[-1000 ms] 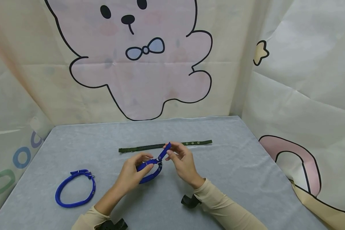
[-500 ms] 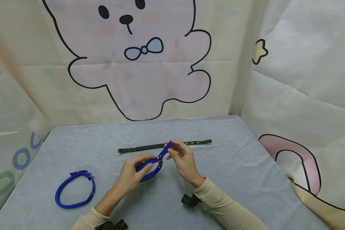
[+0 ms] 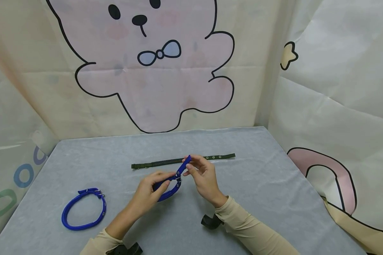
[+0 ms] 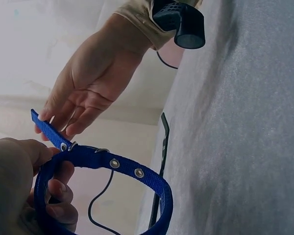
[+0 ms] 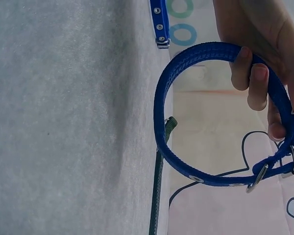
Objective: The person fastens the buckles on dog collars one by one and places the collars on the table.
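Note:
A blue collar with metal eyelets is held up above the table, looped and threaded through its buckle. My left hand grips the loop beside the buckle, thumb on the near side and fingers around the band. With thumb and fingers my right hand pinches the collar's free end, which sticks up past the buckle. In the left wrist view the blue collar forms a round loop with eyelets along it. The right wrist view shows its metal buckle and ring, partly cut off at the edge.
Another blue collar, fastened into a loop, lies at the left of the grey table. Behind my hands a green collar lies stretched out flat. A printed cloth backdrop stands along the far edge.
My left fingers have shifted slightly right along the collar, nearer the buckle. The right hand has moved slightly up with the strap end still pinched. The other collars stay in place.

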Motion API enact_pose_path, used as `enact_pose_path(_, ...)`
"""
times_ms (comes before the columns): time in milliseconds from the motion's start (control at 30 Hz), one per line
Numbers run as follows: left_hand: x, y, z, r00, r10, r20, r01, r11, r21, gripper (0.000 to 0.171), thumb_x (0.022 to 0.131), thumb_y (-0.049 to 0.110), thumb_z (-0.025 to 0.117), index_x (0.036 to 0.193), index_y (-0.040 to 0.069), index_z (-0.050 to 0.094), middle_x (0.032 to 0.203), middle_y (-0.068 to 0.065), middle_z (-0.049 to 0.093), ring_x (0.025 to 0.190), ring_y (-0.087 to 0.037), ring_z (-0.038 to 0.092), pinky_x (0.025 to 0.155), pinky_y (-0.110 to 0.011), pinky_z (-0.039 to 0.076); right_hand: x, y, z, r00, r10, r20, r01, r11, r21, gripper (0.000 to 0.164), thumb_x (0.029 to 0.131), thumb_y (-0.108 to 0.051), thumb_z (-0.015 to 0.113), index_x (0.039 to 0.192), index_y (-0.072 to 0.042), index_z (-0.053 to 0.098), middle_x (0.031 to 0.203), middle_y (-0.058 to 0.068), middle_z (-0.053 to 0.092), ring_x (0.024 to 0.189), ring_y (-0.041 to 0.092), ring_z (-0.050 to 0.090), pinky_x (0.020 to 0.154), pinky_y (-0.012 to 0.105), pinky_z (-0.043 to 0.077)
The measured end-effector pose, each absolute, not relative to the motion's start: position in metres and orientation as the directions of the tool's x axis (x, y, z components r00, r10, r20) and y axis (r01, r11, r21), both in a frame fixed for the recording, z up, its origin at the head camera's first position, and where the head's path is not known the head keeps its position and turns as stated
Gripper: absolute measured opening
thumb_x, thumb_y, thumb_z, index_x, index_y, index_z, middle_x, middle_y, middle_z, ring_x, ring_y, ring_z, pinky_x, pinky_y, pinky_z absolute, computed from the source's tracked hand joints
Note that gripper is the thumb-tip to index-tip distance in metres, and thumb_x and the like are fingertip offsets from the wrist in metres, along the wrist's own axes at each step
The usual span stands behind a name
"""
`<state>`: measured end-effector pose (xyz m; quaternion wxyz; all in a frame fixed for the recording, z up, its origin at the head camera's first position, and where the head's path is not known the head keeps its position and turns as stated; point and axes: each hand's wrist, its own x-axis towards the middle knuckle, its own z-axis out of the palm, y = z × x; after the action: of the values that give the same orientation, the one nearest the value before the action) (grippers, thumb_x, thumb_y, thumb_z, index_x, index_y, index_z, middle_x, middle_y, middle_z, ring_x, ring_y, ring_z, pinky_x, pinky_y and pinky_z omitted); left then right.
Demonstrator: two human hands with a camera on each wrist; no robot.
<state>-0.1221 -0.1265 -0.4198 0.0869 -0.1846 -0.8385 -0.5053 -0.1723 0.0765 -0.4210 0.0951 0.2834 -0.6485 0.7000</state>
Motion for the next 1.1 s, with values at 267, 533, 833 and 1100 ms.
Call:
enact_pose_path(267, -0.1217, -0.1257, -0.4198, -0.904, 0.232, 0.358, 0.426, 0.46, 0.779, 0.027, 0.101, 0.014, 0.062, 0.125, 0.018, 0.074, 0.109, 0.003, 0.072, 0.091, -0.007, 0.06, 0.072, -0.023, 0.049, -0.1714, 0.0768, -0.4191, -0.828, -0.24, 0.506, -0.485, -0.146, -0.862, 0.026, 0.101, -0.001, 0.058, 0.123, 0.013, 0.058, 0.117, 0.035, 0.062, 0.098, 0.007, 0.068, 0.074, 0.03, 0.061)
enact_pose_path(533, -0.1217, -0.1259, -0.4204, -0.905, 0.242, 0.35, 0.426, 0.485, 0.764, 0.028, 0.1, 0.012, 0.062, 0.125, 0.017, 0.073, 0.109, 0.003, 0.071, 0.091, -0.007, 0.06, 0.072, -0.023, 0.048, -0.1693, 0.0773, -0.4188, -0.825, -0.243, 0.51, -0.496, -0.122, -0.86, 0.024, 0.1, 0.001, 0.058, 0.122, 0.011, 0.059, 0.116, 0.033, 0.063, 0.098, 0.007, 0.068, 0.073, 0.03, 0.061)
enact_pose_path(833, -0.1223, -0.1255, -0.4197, -0.923, 0.241, 0.301, 0.383, 0.487, 0.785, 0.027, 0.095, 0.011, 0.07, 0.122, 0.016, 0.074, 0.116, 0.0, 0.073, 0.107, -0.016, 0.069, 0.087, -0.03, 0.056, -0.1667, 0.0779, -0.4203, -0.795, -0.288, 0.533, -0.551, -0.023, -0.834, 0.023, 0.099, 0.002, 0.06, 0.121, 0.006, 0.063, 0.117, 0.027, 0.068, 0.099, 0.007, 0.068, 0.072, 0.037, 0.061)
enact_pose_path(1100, -0.1239, -0.1274, -0.4213, -0.934, 0.229, 0.273, 0.353, 0.486, 0.799, 0.028, 0.093, 0.01, 0.072, 0.121, 0.013, 0.074, 0.119, -0.01, 0.074, 0.109, -0.025, 0.071, 0.088, -0.042, 0.059, -0.1675, 0.0784, -0.4216, -0.751, -0.378, 0.541, -0.599, 0.046, -0.799, 0.022, 0.098, 0.0, 0.062, 0.119, -0.001, 0.067, 0.112, 0.023, 0.071, 0.105, 0.013, 0.067, 0.08, 0.03, 0.059)
